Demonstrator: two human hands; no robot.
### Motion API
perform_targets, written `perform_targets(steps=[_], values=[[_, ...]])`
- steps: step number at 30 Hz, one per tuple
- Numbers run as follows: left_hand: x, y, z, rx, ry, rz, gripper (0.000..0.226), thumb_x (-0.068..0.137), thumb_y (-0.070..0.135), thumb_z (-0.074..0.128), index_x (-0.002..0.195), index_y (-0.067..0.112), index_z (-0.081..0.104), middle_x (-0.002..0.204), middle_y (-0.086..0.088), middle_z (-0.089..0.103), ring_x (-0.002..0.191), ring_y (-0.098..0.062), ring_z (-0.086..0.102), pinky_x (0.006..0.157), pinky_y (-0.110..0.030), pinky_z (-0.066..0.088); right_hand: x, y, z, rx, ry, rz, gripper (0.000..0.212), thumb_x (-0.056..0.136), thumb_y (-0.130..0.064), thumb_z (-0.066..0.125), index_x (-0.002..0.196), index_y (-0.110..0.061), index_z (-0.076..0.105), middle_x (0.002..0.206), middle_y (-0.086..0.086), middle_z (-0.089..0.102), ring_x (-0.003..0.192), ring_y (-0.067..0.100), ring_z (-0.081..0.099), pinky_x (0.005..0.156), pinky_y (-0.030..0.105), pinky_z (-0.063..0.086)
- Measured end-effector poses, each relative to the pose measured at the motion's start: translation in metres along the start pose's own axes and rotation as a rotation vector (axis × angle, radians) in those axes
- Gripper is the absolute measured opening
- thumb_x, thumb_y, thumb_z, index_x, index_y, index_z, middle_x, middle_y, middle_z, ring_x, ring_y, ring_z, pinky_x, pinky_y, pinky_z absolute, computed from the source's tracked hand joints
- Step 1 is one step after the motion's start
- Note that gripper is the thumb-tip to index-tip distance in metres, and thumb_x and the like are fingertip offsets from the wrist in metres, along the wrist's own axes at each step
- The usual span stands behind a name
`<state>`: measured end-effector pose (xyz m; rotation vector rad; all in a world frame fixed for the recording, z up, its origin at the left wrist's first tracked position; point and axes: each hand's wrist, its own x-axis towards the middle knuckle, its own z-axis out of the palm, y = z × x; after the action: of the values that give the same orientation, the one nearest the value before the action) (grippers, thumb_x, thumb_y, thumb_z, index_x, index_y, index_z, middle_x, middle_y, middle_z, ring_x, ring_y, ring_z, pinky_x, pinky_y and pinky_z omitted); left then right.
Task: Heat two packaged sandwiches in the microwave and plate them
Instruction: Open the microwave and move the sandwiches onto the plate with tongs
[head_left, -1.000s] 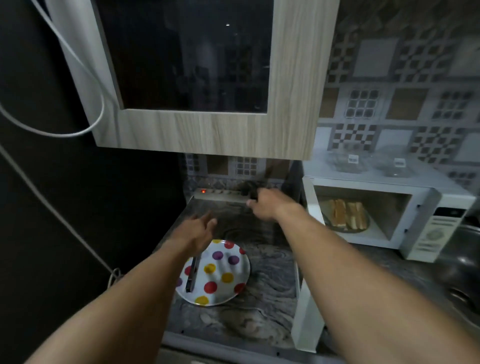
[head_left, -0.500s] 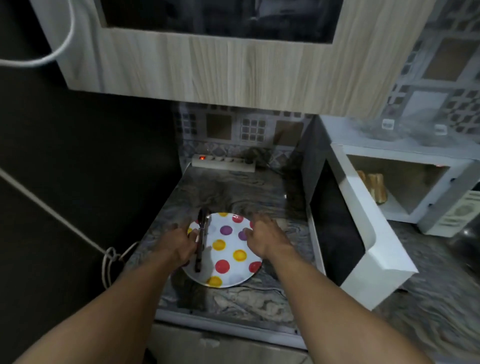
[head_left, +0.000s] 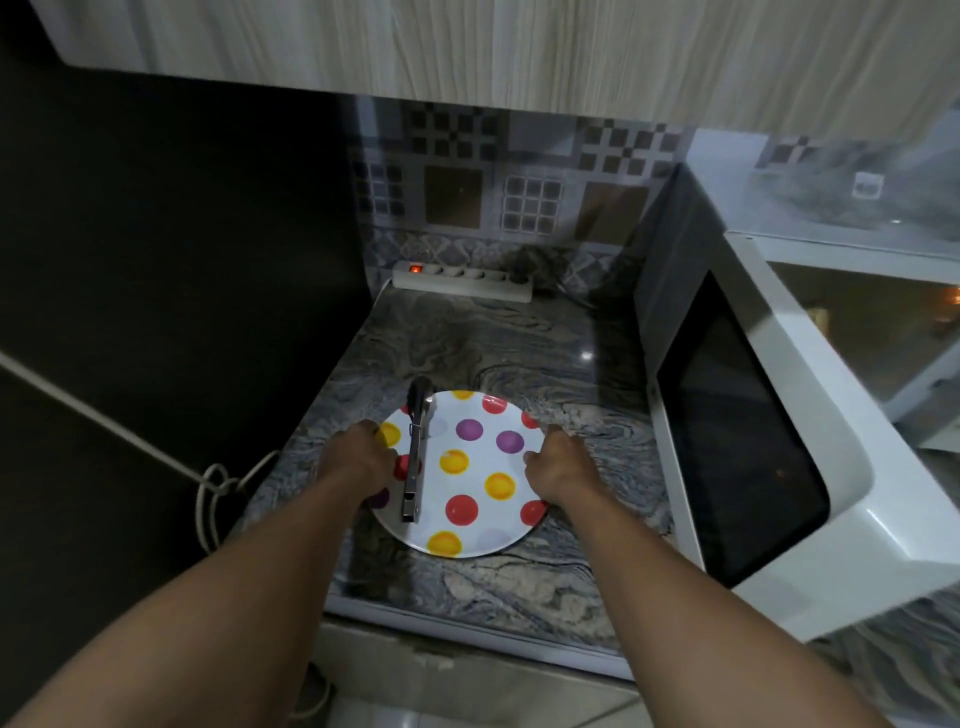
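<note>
A white plate (head_left: 470, 540) with red, yellow and purple dots lies on the marble counter. Metal tongs (head_left: 415, 452) rest across its left half. My left hand (head_left: 358, 460) grips the plate's left rim beside the tongs. My right hand (head_left: 558, 465) grips the right rim. The white microwave (head_left: 831, 249) stands at the right with its door (head_left: 753, 441) swung wide open toward me. Its lit cavity shows at the frame's right edge; the sandwiches inside are blurred and barely visible.
A white power strip (head_left: 462, 280) with a red lit switch lies against the tiled backsplash. A wooden cabinet (head_left: 467, 47) hangs overhead. A knotted white cable (head_left: 218, 483) hangs beside the counter's left edge. The counter's front edge (head_left: 467, 629) is close below the plate.
My right hand came back from the power strip and both hands dropped onto the plate's rims. My view tilted down and left, so the microwave cavity slid to the right edge.
</note>
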<state>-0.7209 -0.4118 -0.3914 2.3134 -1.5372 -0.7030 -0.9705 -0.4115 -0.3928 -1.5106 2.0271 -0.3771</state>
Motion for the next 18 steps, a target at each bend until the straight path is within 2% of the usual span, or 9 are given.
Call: perform_targets(steps=[3,7,10,13,15,18], values=[[-0.001,0.002,0.003,-0.068,-0.038,-0.025,0.025,0.078,0.021,0.071,0.103,0.019,0.069,0.106,-0.013,0.070,0.100,-0.034,0.064,0.082,-0.035,0.052,0.002,0.006,0.005,0.053,0.009,0.025,0.040,0.089,-0.024,0.065,0.127,-0.011,0.062,0.128,0.017,0.063,0.116,0.034,0.060,0.094,0.033,0.050],[0.006,0.000,0.006,-0.170,-0.063,-0.034,0.022,0.079,0.014,0.072,0.101,0.015,0.072,0.101,-0.012,0.072,0.096,-0.032,0.065,0.081,-0.034,0.051,0.005,0.013,0.009,0.135,0.021,0.022,0.042,0.087,-0.021,0.068,0.127,-0.011,0.060,0.125,0.014,0.065,0.117,0.033,0.058,0.095,0.034,0.050],[0.028,-0.012,0.015,-0.282,-0.077,-0.068,0.019,0.076,0.012,0.070,0.095,0.013,0.069,0.096,-0.014,0.072,0.093,-0.033,0.066,0.086,-0.042,0.055,0.006,0.013,0.007,0.237,0.023,0.021,0.042,0.089,-0.015,0.068,0.128,-0.008,0.054,0.124,0.013,0.065,0.112,0.032,0.062,0.088,0.031,0.050],[0.058,-0.033,0.033,-0.390,-0.103,-0.026,0.027,0.062,0.020,0.067,0.088,0.011,0.068,0.091,-0.017,0.071,0.087,-0.035,0.068,0.080,-0.051,0.058,0.002,0.014,0.006,0.329,0.015,0.006,0.044,0.092,-0.013,0.066,0.132,-0.009,0.049,0.124,0.012,0.064,0.113,0.032,0.062,0.088,0.032,0.049],[0.044,-0.026,0.021,-0.479,-0.106,-0.016,0.031,0.066,0.014,0.068,0.097,0.012,0.068,0.097,-0.017,0.070,0.090,-0.036,0.067,0.080,-0.050,0.058,-0.001,0.015,0.006,0.416,0.000,-0.010,0.045,0.093,-0.012,0.066,0.135,-0.010,0.048,0.125,0.010,0.065,0.113,0.030,0.062,0.091,0.035,0.052],[0.005,-0.004,-0.007,-0.653,-0.105,-0.060,0.036,0.083,-0.006,0.062,0.114,0.012,0.064,0.110,-0.016,0.066,0.099,-0.035,0.064,0.084,-0.047,0.056,-0.008,0.014,0.003,0.523,-0.011,-0.038,0.047,0.092,-0.012,0.068,0.136,-0.013,0.050,0.123,0.007,0.067,0.110,0.026,0.063,0.092,0.036,0.053]])
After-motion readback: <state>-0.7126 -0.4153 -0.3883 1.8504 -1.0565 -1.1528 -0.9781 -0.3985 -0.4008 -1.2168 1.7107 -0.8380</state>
